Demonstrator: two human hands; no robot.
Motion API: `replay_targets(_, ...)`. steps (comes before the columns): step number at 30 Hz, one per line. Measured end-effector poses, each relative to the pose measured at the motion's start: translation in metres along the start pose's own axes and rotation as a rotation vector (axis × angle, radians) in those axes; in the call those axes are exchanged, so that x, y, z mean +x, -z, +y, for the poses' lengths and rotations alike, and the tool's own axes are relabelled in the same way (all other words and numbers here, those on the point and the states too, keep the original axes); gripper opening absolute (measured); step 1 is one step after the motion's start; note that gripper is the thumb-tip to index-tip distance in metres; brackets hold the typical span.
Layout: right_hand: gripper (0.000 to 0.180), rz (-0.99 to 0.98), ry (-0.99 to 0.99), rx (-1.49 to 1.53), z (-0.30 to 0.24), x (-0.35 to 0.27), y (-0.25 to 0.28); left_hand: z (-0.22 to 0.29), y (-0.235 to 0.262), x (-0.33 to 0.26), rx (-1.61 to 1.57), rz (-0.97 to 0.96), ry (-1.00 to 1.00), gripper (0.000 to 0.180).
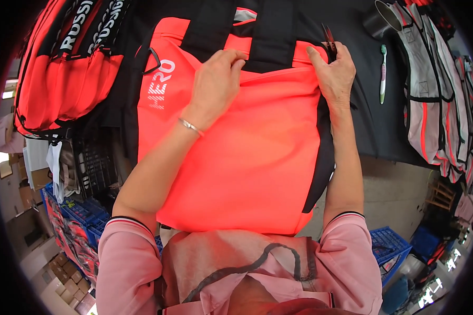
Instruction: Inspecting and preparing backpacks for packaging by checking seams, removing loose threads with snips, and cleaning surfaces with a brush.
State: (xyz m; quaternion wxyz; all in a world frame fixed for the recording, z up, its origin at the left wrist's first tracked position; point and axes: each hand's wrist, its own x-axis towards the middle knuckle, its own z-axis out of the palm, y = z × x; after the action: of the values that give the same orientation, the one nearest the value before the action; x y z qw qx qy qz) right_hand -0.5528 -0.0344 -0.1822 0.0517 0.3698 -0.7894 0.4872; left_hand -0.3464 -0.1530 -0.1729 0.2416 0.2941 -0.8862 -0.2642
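Observation:
A bright coral-red bag (247, 152) with black straps and black side panels lies in front of me, its lower end near my body. My left hand (217, 86) is closed at its upper edge, thumb and fingers pinching the red fabric beside a wide black strap (210, 29). At the upper right corner my right hand (335, 73) has its thumb on the red edge. Dark, two-pronged thread snips (329, 38) stick up from the fingers of that hand; their handles are mostly hidden.
Red and black bags (71, 84) are piled at the left of the black-covered table (370, 123). To the right lie a toothbrush (383, 73), a metal cup (381, 20) and grey bags with red trim (431, 100). Blue crates (389, 247) stand below the table on both sides.

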Motion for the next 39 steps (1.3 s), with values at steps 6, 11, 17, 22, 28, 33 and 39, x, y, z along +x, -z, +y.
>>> replay_targets(6,0.034,0.027,0.033,-0.04,0.006,0.0,0.0,-0.007,-0.015,0.017,-0.085,0.022,0.056,0.023)
replay_targets(11,0.034,0.031,0.041,-0.073,0.006,0.0,0.0,0.001,-0.026,0.026,0.139,0.022,0.014,0.016)
replay_targets(17,0.033,0.019,0.042,-0.091,0.005,0.0,0.001,-0.005,-0.032,0.027,0.222,0.0,-0.073,0.011)
replay_targets(22,0.035,-0.053,0.008,-0.146,0.006,0.002,0.004,-0.012,-0.026,0.015,-0.032,0.062,0.062,0.01)
replay_targets(28,0.039,0.016,0.546,-0.506,-0.05,0.018,0.006,-0.013,-0.029,0.009,-0.131,0.171,0.074,0.009)
replay_targets(33,0.025,-0.387,0.66,-0.37,-0.05,0.019,-0.014,-0.012,-0.03,0.009,-0.18,0.201,0.086,0.009)
replay_targets(39,0.025,-0.523,0.707,-0.381,-0.05,0.022,-0.022,-0.011,-0.032,0.009,-0.213,0.225,0.086,0.009)
